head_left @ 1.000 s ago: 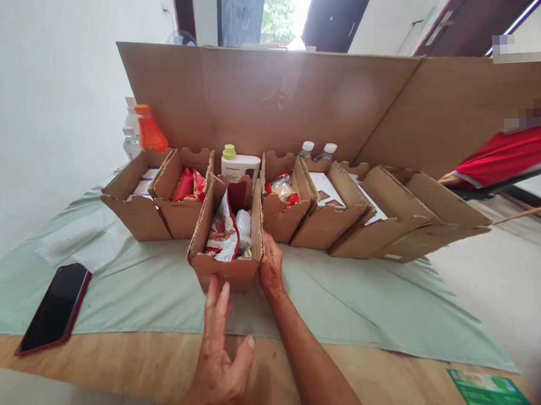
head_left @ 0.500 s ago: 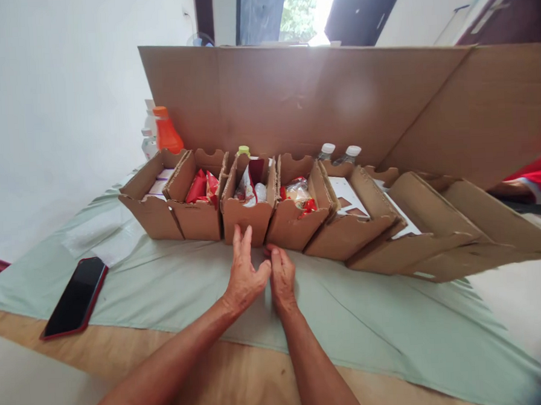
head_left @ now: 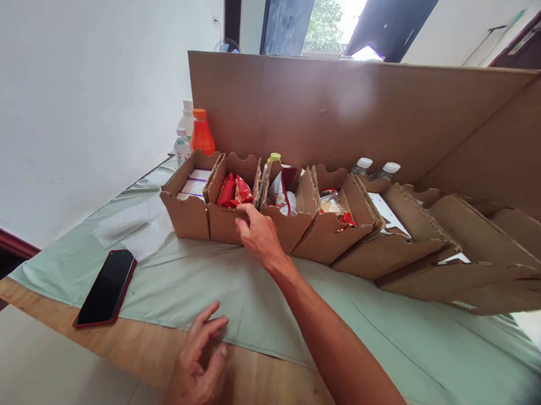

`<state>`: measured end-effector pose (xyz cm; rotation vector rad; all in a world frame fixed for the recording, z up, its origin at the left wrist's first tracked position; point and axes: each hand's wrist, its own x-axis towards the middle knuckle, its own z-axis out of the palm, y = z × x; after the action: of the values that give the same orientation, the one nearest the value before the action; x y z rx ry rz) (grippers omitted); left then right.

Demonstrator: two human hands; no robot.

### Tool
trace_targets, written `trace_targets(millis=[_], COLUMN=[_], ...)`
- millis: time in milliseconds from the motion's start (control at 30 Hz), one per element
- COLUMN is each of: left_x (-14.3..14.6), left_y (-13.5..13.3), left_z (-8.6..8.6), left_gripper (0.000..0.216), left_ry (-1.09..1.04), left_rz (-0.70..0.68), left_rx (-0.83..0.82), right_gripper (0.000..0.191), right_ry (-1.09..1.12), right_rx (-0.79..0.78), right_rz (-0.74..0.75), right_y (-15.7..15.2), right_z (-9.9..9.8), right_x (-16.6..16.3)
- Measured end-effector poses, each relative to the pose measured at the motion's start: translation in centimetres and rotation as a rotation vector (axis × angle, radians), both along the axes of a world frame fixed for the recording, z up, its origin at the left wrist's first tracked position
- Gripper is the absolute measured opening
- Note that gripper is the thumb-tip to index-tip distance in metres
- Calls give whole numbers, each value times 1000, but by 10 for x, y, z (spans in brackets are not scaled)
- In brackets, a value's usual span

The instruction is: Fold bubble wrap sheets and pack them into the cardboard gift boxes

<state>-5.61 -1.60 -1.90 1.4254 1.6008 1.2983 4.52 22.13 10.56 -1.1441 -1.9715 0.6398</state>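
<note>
My right hand (head_left: 259, 234) is at the front of the cardboard boxes, where the second box (head_left: 224, 224) meets the third box (head_left: 294, 228). Its fingers are loosely bent and slightly apart, with the tips at the second box's front edge; whether they press on it I cannot tell. Red snack packets (head_left: 235, 191) lie in the second box. In the third are a white-and-red packet (head_left: 277, 187) and something white and rounded. Lower down, my left hand (head_left: 200, 363) hovers over the table's front edge, open, fingers spread, holding nothing.
The leftmost box holds white-and-purple cartons (head_left: 194, 183). More boxes lean in a row to the right. A phone (head_left: 106, 288) and bubble wrap (head_left: 147, 224) lie on the green cloth (head_left: 201, 272). Bottles, one an orange bottle (head_left: 202, 133), stand behind, before a tall cardboard panel (head_left: 292, 104).
My hands, together before the third box earlier, have separated. The left drew back toward me; the right moved to the join of the second and third boxes. The view swung left.
</note>
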Motion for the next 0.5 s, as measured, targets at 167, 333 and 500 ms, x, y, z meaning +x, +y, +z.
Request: trace_targets(millis=[167,333,500], left_x=[-41,-50,-33], left_y=[-13,-9,-6], left_z=[7,30,44], left_gripper=[29,33,58], left_ry=[44,-30,-130], left_rz=[204,383,262], left_rx=[11,68,1], right_gripper=[23,17,27], right_ry=[12,-27,157], right_rx=[14,-11,-35], right_rz=[81,144,-202], right_y=[-45,-141,-180], right_z=[1,7,-6], right_x=[17,99,206])
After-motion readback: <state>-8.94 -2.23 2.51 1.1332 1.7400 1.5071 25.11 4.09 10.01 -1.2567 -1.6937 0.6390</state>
